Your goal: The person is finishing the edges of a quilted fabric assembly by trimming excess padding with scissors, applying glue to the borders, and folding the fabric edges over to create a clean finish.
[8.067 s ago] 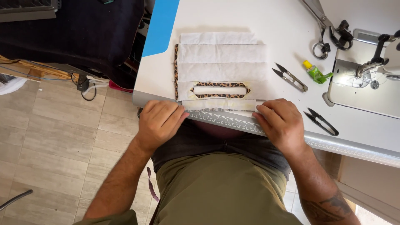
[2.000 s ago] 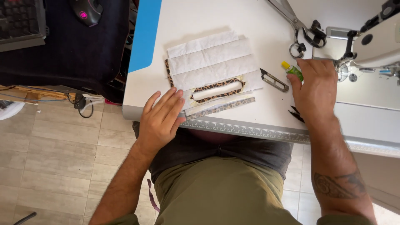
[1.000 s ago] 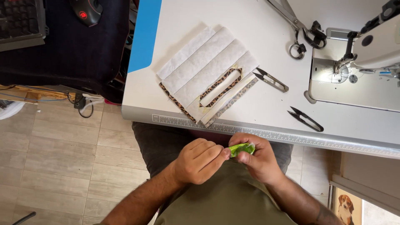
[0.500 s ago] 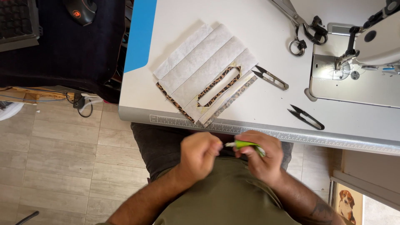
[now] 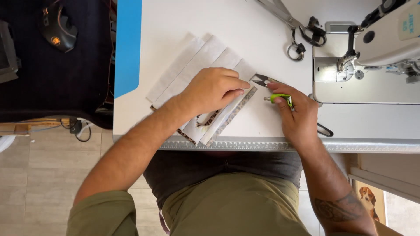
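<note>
left hand (image 5: pixel 212 89) is flat on the white fabric piece (image 5: pixel 192 70), palm down, fingers together and stretched toward the right edge of the cloth, pinning it to the white table (image 5: pixel 262 39). the fabric lies at a slant, folded in long pleated bands, with a strip of leopard-print trim (image 5: pixel 210 120) peeking out beneath the wrist near the table's front edge. right hand (image 5: pixel 297 116) sits just beside the cloth's right edge, fingers and thumb closed around a small lime-green tool (image 5: pixel 280 98), its light tip pointing left toward the fabric; cannot make out exactly what kind of tool it is. between the two hands, right at the left fingertips, lies a pair of silver thread snips (image 5: pixel 262 79), touching or nearly touching the cloth corner. a second, dark pair of snips (image 5: pixel 324 130) pokes out from under the right hand's heel. further back, big metal scissors (image 5: pixel 284 17) rest on the table, and the sewing machine (image 5: pixel 385 39) stands at the right with its plate lit. a blue panel (image 5: pixel 127 43) runs along the table's left side. a measuring strip (image 5: pixel 358 146) lines the table's front edge.
</note>
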